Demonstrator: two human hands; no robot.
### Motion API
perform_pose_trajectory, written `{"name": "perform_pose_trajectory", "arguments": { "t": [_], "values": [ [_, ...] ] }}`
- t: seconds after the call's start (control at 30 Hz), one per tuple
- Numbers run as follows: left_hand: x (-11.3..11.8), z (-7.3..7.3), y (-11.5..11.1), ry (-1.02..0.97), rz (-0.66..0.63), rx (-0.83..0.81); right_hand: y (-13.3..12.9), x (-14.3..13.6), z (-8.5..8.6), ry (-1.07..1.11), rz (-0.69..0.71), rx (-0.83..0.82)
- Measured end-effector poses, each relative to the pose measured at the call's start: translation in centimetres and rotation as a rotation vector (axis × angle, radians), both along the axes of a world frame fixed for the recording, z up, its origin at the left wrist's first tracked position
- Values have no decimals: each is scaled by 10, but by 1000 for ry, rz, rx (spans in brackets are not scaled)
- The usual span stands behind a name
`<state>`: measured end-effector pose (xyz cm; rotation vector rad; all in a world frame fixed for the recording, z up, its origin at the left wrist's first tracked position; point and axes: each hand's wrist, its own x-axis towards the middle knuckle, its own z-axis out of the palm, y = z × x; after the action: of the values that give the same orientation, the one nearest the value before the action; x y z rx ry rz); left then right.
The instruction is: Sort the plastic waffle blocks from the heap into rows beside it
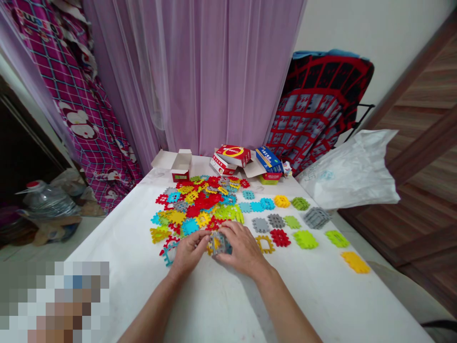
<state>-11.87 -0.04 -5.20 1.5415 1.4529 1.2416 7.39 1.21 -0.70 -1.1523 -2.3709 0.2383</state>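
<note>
Between my hands, near the middle of the table, is a grey interlocking plastic tile piece (220,244) with some yellow showing. My right hand (243,245) curls round its right side, thumb below and fingers above. On the left edge, the thumb and fingers of my left hand (191,250) pinch close to it; the fingertips partly hide the contact. A loose heap of notched tiles (203,205) in red, yellow, blue, green and grey lies just beyond my hands. A teal square frame (169,255) sits left of my left hand, and a yellow frame (266,244) lies right of my right hand.
Sorted tiles and stacks, among them a grey stack (317,217) and a green stack (306,239), are spread over the right of the white table (214,305). Small cardboard boxes (233,156) stand at the back. A white plastic bag (352,171) hangs by the right edge.
</note>
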Motion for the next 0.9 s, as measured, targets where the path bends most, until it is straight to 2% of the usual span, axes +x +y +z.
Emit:
{"name": "perform_pose_trajectory", "arguments": {
  "t": [0.1, 0.2, 0.3, 0.43, 0.53, 0.9],
  "values": [
    [-1, 2, -2, 23, -7, 2, 10, 21, 1, 7, -61, 18],
    [-1, 4, -3, 35, -12, 1, 32, 62, 4, -50, -180, 28],
    [0, 5, -3, 85, -20, 3, 56, 107, 8, -167, -314, -49],
    [0, 6, -2, 163, -15, 27, 76, 146, 11, -312, -335, -168],
    [-1, 5, -2, 189, -23, 29, 80, 153, 10, -350, -323, -216],
    [-3, 0, -3, 153, -35, -10, 83, 141, 4, -360, -264, -218]
  ]
}}
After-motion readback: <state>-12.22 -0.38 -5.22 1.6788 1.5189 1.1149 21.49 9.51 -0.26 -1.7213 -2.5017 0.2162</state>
